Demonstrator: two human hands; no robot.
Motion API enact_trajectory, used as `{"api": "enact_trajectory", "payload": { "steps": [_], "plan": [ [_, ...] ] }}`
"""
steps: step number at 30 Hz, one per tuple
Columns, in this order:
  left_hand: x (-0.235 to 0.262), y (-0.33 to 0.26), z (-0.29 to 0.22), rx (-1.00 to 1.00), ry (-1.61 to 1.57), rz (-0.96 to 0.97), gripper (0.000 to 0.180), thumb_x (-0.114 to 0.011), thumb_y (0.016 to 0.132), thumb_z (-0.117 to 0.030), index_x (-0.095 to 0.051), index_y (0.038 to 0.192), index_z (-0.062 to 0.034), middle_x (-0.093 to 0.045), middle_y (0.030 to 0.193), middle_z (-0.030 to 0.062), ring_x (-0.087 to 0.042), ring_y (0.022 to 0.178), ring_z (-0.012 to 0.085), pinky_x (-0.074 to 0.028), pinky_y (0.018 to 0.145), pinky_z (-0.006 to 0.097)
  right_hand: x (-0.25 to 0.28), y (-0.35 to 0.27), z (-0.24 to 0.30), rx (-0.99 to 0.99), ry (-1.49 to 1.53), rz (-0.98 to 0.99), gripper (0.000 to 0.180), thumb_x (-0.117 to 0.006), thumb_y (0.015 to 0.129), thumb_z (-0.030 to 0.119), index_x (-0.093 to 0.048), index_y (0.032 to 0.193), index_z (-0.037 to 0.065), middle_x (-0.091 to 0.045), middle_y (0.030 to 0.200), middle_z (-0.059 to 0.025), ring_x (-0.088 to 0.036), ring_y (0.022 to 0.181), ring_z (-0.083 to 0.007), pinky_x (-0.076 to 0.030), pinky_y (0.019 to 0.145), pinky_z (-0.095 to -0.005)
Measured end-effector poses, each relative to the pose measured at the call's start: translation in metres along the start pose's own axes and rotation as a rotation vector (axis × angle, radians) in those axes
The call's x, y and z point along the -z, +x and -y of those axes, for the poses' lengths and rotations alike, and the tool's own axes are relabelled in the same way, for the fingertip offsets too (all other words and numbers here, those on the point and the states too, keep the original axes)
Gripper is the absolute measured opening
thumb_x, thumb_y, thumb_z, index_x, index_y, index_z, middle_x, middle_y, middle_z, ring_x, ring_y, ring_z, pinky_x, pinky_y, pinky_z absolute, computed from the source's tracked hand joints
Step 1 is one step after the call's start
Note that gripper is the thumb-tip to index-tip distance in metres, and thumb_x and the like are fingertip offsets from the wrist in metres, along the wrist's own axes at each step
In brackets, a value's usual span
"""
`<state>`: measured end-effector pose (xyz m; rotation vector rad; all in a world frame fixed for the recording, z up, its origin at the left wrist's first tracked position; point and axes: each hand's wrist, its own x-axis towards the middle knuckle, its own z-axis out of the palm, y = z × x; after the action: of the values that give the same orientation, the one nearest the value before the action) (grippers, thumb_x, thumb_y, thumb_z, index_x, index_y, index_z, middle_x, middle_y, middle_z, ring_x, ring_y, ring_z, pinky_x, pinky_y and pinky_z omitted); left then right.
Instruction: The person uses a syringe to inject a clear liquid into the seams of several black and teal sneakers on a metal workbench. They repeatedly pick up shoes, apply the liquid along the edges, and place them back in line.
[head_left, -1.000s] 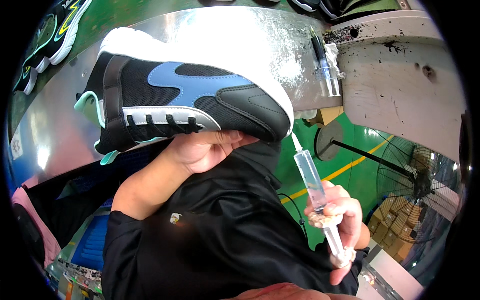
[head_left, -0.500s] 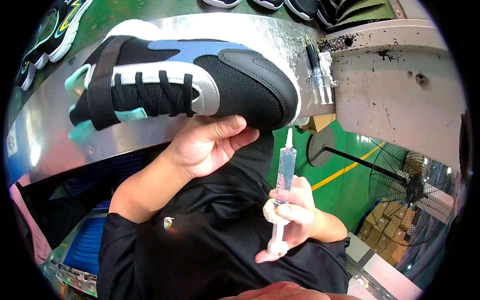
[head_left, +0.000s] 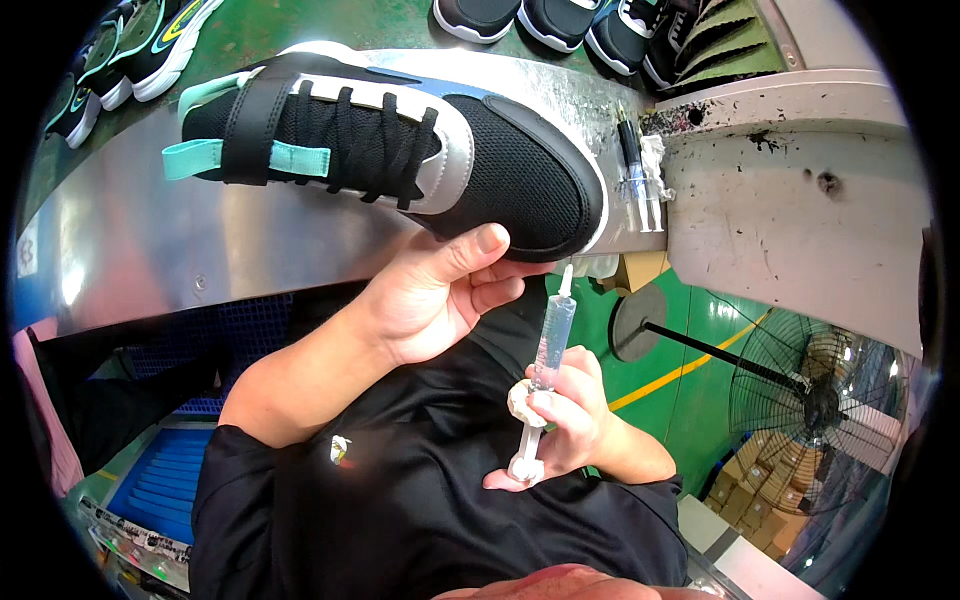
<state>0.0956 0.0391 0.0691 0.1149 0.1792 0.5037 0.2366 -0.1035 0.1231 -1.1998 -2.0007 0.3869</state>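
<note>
A black sneaker (head_left: pixel 525 165) with blue, silver and mint parts and a white sole lies across the metal bench, toe to the right. My left hand (head_left: pixel 425 300) grips its near side close to the toe, thumb up against the upper and fingers curled beneath. In my right hand (head_left: pixel 565 415) is a clear syringe (head_left: pixel 555 335) with pale tape wrapped round its flange and plunger end. The syringe points up, its fine tip at the sole edge beneath the toe. Whether the tip touches the sneaker I cannot tell.
Beyond the metal bench (head_left: pixel 130 220) stand more sneakers (head_left: pixel 560 22). Pens and white-ended tubes (head_left: pixel 640 170) lie at its right end, beside a stained pale machine panel (head_left: pixel 780 215). A pedestal fan (head_left: pixel 810 395) and cardboard boxes (head_left: pixel 750 490) are at the lower right.
The sneaker has rolled and turned, so its laces and mint tabs face up more. The syringe and my right hand have shifted slightly left with the toe.
</note>
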Motion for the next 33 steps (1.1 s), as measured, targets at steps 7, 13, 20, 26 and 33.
{"api": "enact_trajectory", "payload": {
  "steps": [7, 13, 20, 26, 33],
  "plan": [
    [0.022, -0.026, -0.007, 0.061, -0.072, 0.024, 0.046, -0.061, 0.083, -0.008, -0.048, 0.127, -0.001, -0.06, 0.117, 0.0149, -0.058, 0.107, 0.0304, -0.049, 0.089, 0.041, 0.011, -0.023, -0.008, 0.064, -0.01, -0.146, 0.105, -0.077, 0.06, 0.06, -0.028, 0.136, 0.007, -0.047, 0.123, -0.0208, -0.045, 0.101, -0.0331, -0.039, 0.08, -0.0427],
    [0.014, -0.144, -0.039, -0.189, 0.178, -0.39, 0.067, -0.062, 0.072, -0.006, -0.035, 0.133, 0.002, -0.051, 0.125, 0.0195, -0.051, 0.117, 0.0301, -0.04, 0.101, 0.042, -0.004, -0.038, -0.071, -0.21, 0.326, -0.244, 0.124, -0.082, 0.047, 0.063, -0.02, 0.138, 0.005, -0.037, 0.125, -0.018, -0.046, 0.104, -0.0265, -0.041, 0.08, -0.0352],
    [0.029, -0.135, -0.108, -0.401, 0.648, -0.527, 0.073, -0.074, 0.069, -0.015, -0.037, 0.128, 0.0057, -0.053, 0.122, 0.0177, -0.056, 0.111, 0.0274, -0.043, 0.099, 0.039, -0.009, -0.005, -0.088, -0.263, 0.289, -0.088, 0.113, -0.085, 0.049, 0.056, -0.03, 0.132, 0.003, -0.043, 0.117, -0.016, -0.043, 0.107, -0.0299, -0.035, 0.095, -0.0426],
    [0.033, 0.021, -0.228, -0.355, 0.929, -0.44, 0.049, -0.062, 0.084, -0.015, -0.042, 0.125, 0.0036, -0.055, 0.12, 0.0148, -0.058, 0.106, 0.0227, -0.048, 0.093, 0.037, 0.007, 0.006, -0.088, -0.285, 0.125, 0.068, 0.113, -0.086, 0.05, 0.052, -0.029, 0.132, -0.001, -0.045, 0.113, -0.017, -0.047, 0.094, -0.0301, -0.041, 0.08, -0.0408],
    [0.049, 0.143, -0.244, -0.111, 1.638, -0.655, 0.052, -0.064, 0.081, -0.048, -0.062, 0.096, 0.0018, -0.061, 0.075, 0.0066, -0.058, 0.059, 0.013, -0.051, 0.055, 0.026, 0.04, 0.016, -0.085, -0.229, -0.192, 0.252, 0.099, -0.079, 0.056, 0.054, -0.038, 0.128, 0.0, -0.049, 0.107, -0.0154, -0.049, 0.085, -0.0332, -0.042, 0.074, -0.0417]
  ]
}}
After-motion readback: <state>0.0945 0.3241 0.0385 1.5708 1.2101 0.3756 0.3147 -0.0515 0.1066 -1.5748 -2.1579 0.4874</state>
